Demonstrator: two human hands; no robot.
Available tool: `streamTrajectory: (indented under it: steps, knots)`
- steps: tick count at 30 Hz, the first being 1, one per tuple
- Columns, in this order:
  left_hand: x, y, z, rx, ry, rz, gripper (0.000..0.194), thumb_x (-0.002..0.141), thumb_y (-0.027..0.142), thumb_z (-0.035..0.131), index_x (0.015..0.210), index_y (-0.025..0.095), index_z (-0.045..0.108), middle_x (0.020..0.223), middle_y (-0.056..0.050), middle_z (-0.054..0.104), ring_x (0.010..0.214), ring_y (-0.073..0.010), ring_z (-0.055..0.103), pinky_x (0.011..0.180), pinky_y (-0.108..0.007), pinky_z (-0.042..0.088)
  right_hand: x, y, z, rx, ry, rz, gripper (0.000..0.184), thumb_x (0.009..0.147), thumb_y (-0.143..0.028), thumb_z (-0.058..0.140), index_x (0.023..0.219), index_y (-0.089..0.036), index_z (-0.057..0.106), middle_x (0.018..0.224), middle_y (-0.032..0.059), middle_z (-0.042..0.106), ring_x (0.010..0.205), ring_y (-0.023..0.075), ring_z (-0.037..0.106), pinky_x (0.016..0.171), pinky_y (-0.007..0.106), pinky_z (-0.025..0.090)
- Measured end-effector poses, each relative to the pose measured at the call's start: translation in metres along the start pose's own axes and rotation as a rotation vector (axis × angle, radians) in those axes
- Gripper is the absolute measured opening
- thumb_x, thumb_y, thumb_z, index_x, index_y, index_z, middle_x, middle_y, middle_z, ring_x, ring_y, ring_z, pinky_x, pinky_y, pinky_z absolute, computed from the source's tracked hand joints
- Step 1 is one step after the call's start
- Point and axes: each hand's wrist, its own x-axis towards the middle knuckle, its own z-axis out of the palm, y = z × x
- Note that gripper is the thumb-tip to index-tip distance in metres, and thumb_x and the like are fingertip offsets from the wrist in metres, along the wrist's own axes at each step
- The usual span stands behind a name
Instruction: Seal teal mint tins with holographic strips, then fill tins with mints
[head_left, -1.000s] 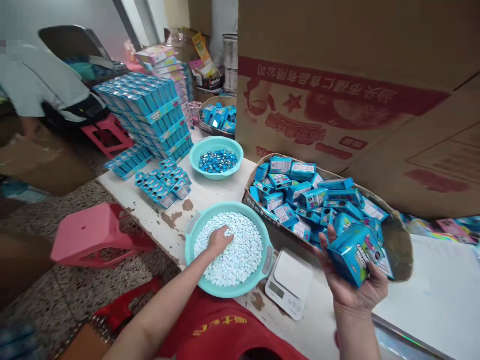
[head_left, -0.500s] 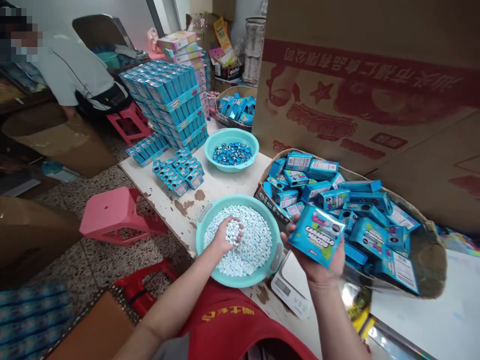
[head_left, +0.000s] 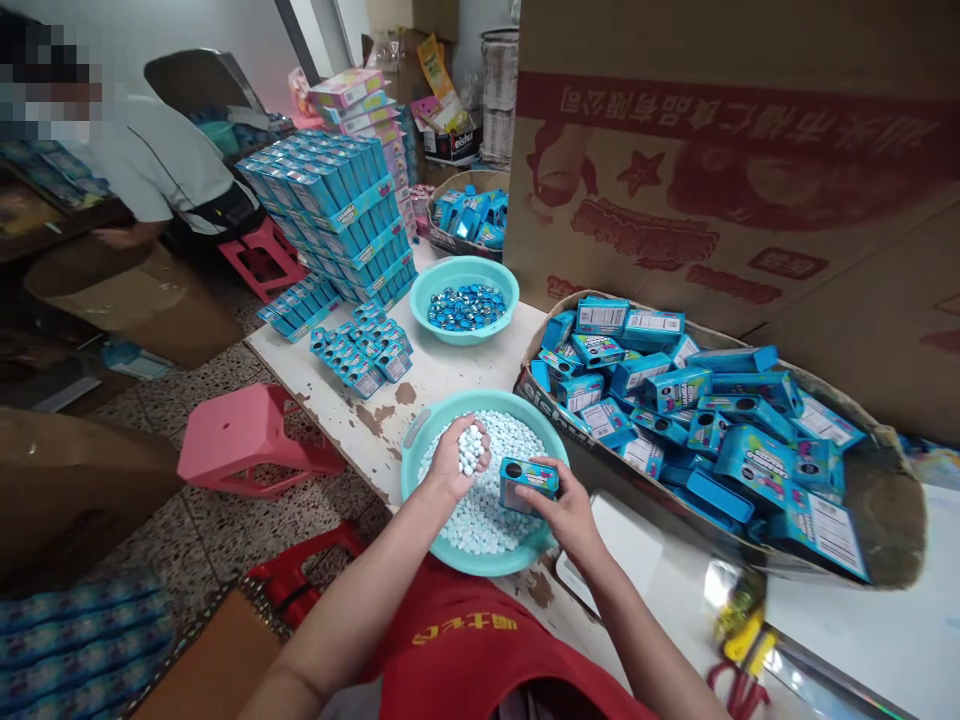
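Observation:
My left hand (head_left: pixel 457 458) cups a heap of small white round candies (head_left: pixel 471 450), palm up, over the left part of a turquoise basin (head_left: pixel 415 478). More of the same candies (head_left: pixel 480 530) fill the basin. Over its right side, my right hand (head_left: pixel 564 505) grips a small blue candy box (head_left: pixel 529 482) between thumb and fingers. A dark round spot shows on the face of the box turned up; whether it is a hole I cannot tell. The box and the cupped hand are close together but apart.
A cardboard tray (head_left: pixel 900 500) of blue boxes stands at the right, beside a white scale (head_left: pixel 626 545). Red-handled scissors (head_left: pixel 739 690) lie near the front. Behind are another turquoise basin (head_left: pixel 424 315) with shiny blue pieces and stacked boxes (head_left: pixel 330 200). A person (head_left: pixel 161 160) works at far left.
My right hand has brought the box left from beside the tray to over the basin and turned it. My left hand has lifted slightly with its candies. The scale is now less covered.

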Motion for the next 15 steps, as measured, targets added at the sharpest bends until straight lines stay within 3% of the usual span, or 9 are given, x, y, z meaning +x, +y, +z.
streamTrajectory:
  steps: [3,6,11,15]
  knots:
    - [-0.008,-0.002,0.018,0.037,-0.004,0.189,0.028,0.066,0.039,0.066,0.069,0.016,0.051,0.055,0.002,0.055,0.046,-0.0108,0.055,0.043,-0.020,0.040,0.002,0.001,0.012,-0.293,0.061,-0.223,0.037,0.064,-0.041,0.075,0.093,-0.022,0.064,0.092,0.0046,0.067,0.089,0.0259,0.061,0.081,0.041,0.047]
    - [-0.009,-0.010,0.025,0.083,0.073,0.305,0.030,0.064,0.039,0.070,0.069,0.016,0.051,0.057,0.003,0.056,0.053,-0.0134,0.060,0.052,-0.024,0.046,0.001,0.001,0.021,-0.439,0.082,-0.346,0.031,0.070,-0.042,0.071,0.093,-0.022,0.064,0.092,0.0058,0.066,0.091,0.0268,0.059,0.082,0.042,0.045]
    - [-0.006,-0.017,0.021,0.109,0.121,0.385,0.028,0.066,0.039,0.068,0.069,0.017,0.050,0.060,0.004,0.054,0.052,-0.0102,0.057,0.051,-0.022,0.043,-0.004,-0.003,0.023,-0.507,0.051,-0.409,0.026,0.074,-0.037,0.069,0.095,-0.022,0.062,0.092,0.0064,0.066,0.090,0.0265,0.059,0.081,0.041,0.045]
    - [-0.004,-0.016,0.022,0.112,0.104,0.385,0.028,0.065,0.036,0.070,0.069,0.017,0.050,0.059,0.005,0.053,0.048,-0.0091,0.054,0.047,-0.021,0.040,-0.002,-0.004,0.020,-0.543,0.027,-0.373,0.026,0.073,-0.035,0.069,0.094,-0.022,0.062,0.093,0.0062,0.067,0.091,0.0267,0.059,0.080,0.041,0.045]
